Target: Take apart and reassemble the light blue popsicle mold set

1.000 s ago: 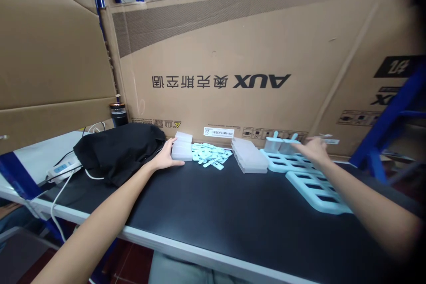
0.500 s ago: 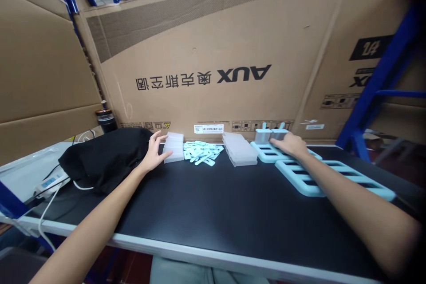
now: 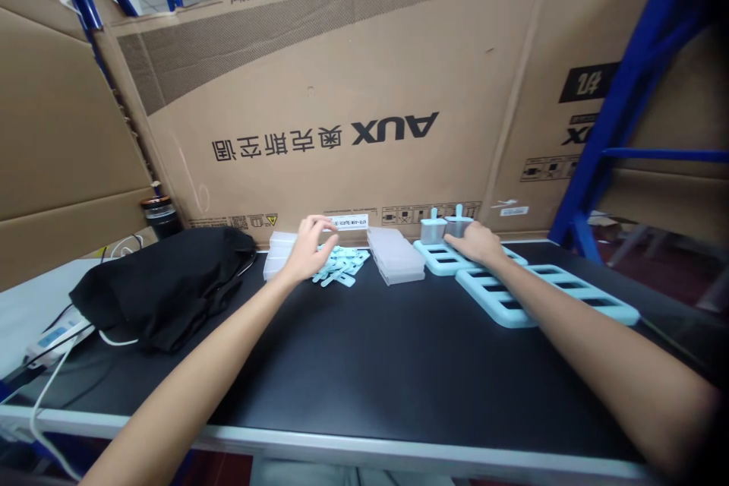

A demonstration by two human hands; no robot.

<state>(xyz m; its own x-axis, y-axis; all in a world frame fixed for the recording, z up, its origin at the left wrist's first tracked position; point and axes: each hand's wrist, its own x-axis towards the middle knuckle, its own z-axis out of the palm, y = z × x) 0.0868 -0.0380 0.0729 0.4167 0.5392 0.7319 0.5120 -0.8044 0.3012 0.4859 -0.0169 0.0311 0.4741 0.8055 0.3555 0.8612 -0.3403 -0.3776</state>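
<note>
My left hand point(image 3: 310, 247) hangs, fingers apart and holding nothing, over the left part of a pile of light blue sticks point(image 3: 343, 266). Partly behind it are translucent moulds point(image 3: 277, 252). More translucent pieces point(image 3: 397, 256) lie stacked right of the pile. At the back, a blue slotted rack point(image 3: 445, 263) carries two upright moulds with blue stick tops, one on the left point(image 3: 433, 231) and one beside it point(image 3: 457, 225). My right hand point(image 3: 476, 243) is closed around the right one's side. A second blue rack point(image 3: 504, 307) lies under my right forearm.
A black cloth bundle point(image 3: 162, 285) lies at the left, with a power strip point(image 3: 54, 338) and white cables beside it. A dark jar point(image 3: 162, 217) stands behind. Cardboard point(image 3: 319, 91) walls the back; a blue post point(image 3: 620, 114) rises at right.
My left hand has moved right, from beside the left moulds to over the stick pile. My right hand stays at the same mould. The whole view has shifted somewhat.
</note>
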